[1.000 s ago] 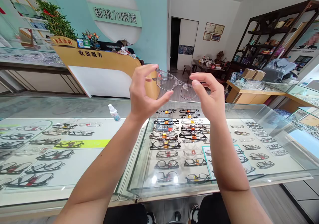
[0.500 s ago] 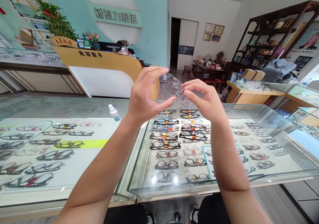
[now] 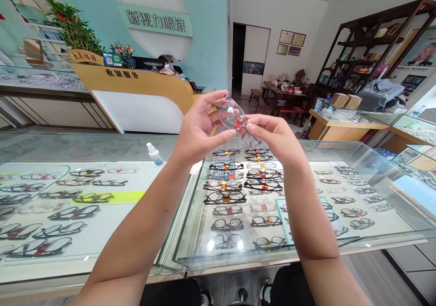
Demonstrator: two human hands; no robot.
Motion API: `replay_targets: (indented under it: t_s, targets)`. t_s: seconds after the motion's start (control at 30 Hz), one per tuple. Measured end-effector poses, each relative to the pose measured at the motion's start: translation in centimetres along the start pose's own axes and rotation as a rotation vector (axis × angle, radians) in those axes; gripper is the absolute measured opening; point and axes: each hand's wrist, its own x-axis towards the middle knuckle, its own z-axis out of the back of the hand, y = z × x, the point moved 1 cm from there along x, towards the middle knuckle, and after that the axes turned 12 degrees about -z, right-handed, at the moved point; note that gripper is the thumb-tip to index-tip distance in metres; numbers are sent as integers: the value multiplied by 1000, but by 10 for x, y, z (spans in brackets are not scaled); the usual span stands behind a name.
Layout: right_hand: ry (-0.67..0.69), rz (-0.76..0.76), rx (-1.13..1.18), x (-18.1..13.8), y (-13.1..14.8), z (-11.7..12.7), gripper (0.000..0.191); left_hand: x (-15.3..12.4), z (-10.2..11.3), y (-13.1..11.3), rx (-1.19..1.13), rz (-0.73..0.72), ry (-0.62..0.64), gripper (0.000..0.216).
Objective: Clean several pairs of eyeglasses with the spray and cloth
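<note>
Clear-framed plastic eyeglasses (image 3: pixel 235 117) with a small red tag at the bridge are lifted off the long glass display counter (image 3: pixel 190 251) and held in the air above its far edge, tilted so one lens faces the camera; nothing shows them cleaned, adjusted or set back among the rows of dark frames (image 3: pixel 238 197) laid out under the glass below them. Both forearms rise from the near edge of the counter and meet over its middle. Beside the eyeglasses, the left hand (image 3: pixel 197 131) pinches the upper lens rim between thumb and curled fingers, and the right hand (image 3: pixel 275 135) nips the lower rim near the tag. A small white spray bottle (image 3: pixel 155 154) stands on the counter, left of the eyeglasses.
</note>
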Motion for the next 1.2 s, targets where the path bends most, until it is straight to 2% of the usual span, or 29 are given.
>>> replay_targets:
  t_s: [0.13,0.23,0.27,0.33,0.4,0.43,0.47,0.5,0.6,0.7,0.8,0.97,1.1,1.2]
  targets:
    - [11,-35,12,3,-4,-1,32,-2,1,7,-74,43,19,95]
    - [-36,-20,17,6,-10,-1,33,-3,-3,9,-48,5,23,91]
    - [-59,-14,23,7,-12,-1,32,-4,-5,8,-6,-19,-11,88]
    - [-109,6,28,9,-15,-2,29,-4,-10,0,144,-64,-162,75]
    - [-176,35,13,11,-17,-3,25,-5,-16,-14,317,-85,-329,47]
    - [-222,57,-3,11,-17,-5,23,-5,-20,-21,372,-73,-358,30]
    - [-272,87,-25,11,-17,-7,20,-6,-24,-28,391,-43,-339,18]
    - [-322,121,-52,10,-17,-10,17,-6,-28,-34,376,4,-289,16]
    - [-435,238,-149,8,-16,-22,11,-7,-36,-41,242,191,-172,19]
    - [-520,339,-238,5,-16,-35,10,-8,-37,-37,126,317,-227,23]
    - [-582,369,-359,3,-15,-45,12,-6,-36,-30,-17,378,-268,31]
    - [-495,314,-484,-2,-12,-52,20,-3,-29,-19,-144,436,-326,35]
    - [-387,251,-525,-9,-5,-52,19,-2,-12,-10,-1,408,-296,24]
    - [-308,172,-564,-13,2,-45,19,-1,4,-6,198,346,-164,23]
